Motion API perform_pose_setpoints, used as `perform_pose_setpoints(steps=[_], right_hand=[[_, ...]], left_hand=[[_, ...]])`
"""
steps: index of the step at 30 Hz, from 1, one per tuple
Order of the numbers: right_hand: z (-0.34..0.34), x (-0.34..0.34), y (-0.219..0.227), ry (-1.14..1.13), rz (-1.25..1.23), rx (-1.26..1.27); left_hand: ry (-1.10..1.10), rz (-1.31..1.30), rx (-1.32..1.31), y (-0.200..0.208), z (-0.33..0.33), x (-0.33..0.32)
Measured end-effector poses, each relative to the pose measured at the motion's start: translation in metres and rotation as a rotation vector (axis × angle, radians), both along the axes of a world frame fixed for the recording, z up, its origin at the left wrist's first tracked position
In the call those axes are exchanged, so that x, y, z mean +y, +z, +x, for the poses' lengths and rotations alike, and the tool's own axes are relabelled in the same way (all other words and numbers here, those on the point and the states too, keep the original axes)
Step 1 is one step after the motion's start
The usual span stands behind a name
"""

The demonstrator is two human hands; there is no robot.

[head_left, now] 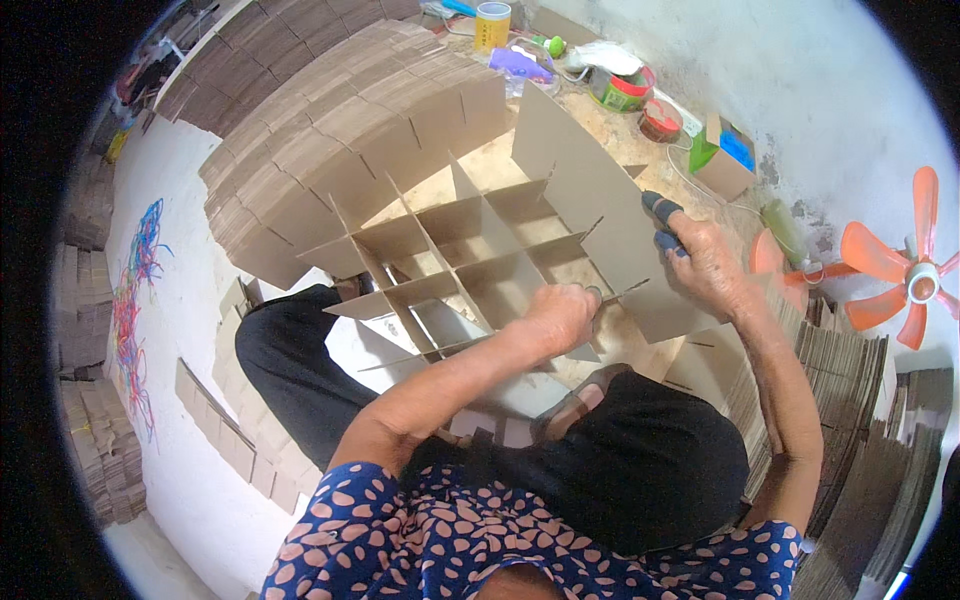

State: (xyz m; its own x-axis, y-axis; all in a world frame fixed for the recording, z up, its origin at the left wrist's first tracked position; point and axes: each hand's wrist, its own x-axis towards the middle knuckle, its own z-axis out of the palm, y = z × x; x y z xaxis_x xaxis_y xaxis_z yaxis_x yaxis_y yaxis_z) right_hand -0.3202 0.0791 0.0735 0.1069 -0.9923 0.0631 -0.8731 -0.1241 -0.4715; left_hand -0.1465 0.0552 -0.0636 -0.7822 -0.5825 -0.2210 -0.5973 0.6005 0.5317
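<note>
Cardboard divider grid [450,265]: slotted strips interlocked into open cells, resting over the seated person's lap and the floor, tilted up toward the far side.

Long cardboard strip [580,200]: stands on edge along the grid's right side, partly seated across the cross-strips. Step in hand, as I judge it: fitting this strip's slots down over the cross-pieces. The next move would call for lining each slot up with its mate and pressing evenly, lest the thin board buckle.

Right hand [705,265]: closed on the long strip's near end, finger-tips capped in dark blue covers, pinching the board's edge.

Left hand [560,315]: curled, knuckles up, gripping the grid's near right corner where a cross-strip meets the long one.

Stacks of cut cardboard strips [330,120]: fanned in a wide arc beyond the grid; more piled at the person's right.

Orange fan [905,265]: on the floor at far right.

Yellow cup [492,25], small open box [725,160]: by the far wall.
</note>
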Motion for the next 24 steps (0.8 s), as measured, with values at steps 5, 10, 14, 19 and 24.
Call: perform_pose_setpoints(steps=[5,10,14,19,24], right_hand=[[-0.002,-0.011,-0.059,0.081,-0.026,0.037],[0.012,-0.007,-0.109,0.093,0.152,0.310],[-0.003,-0.023,-0.107,0.022,-0.149,0.347],[0.009,-0.072,-0.083,0.013,-0.200,0.328],[0.059,-0.086,-0.140,0.063,-0.130,0.309]], left_hand=[[-0.008,-0.046,0.041,-0.001,0.005,-0.002],[-0.011,-0.027,0.050,-0.001,0.015,-0.005],[-0.113,-0.106,0.511,0.005,0.056,-0.002],[-0.243,-0.178,0.395,0.032,0.193,0.036],[-0.121,-0.252,-0.186,0.004,0.223,0.068]])
